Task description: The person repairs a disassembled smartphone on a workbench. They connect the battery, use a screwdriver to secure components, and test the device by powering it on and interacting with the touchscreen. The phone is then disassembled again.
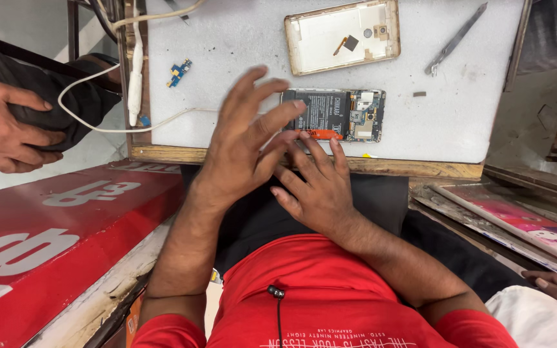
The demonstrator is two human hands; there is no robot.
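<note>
The left hand (243, 145) is open with fingers spread, its grip holding nothing, and it hovers over the left end of the opened phone (333, 115). The right hand (317, 187) is also open and empty; its fingertips (304, 136) touch the phone's near edge. The phone lies flat near the front edge of the white bench (240, 38). Behind it lie the removed back cover (342, 35) and tweezers (456, 38).

Bare white mat (240, 38) lies open between the back cover (342, 35), opened phone (334, 115) and tweezers (455, 40).
</note>
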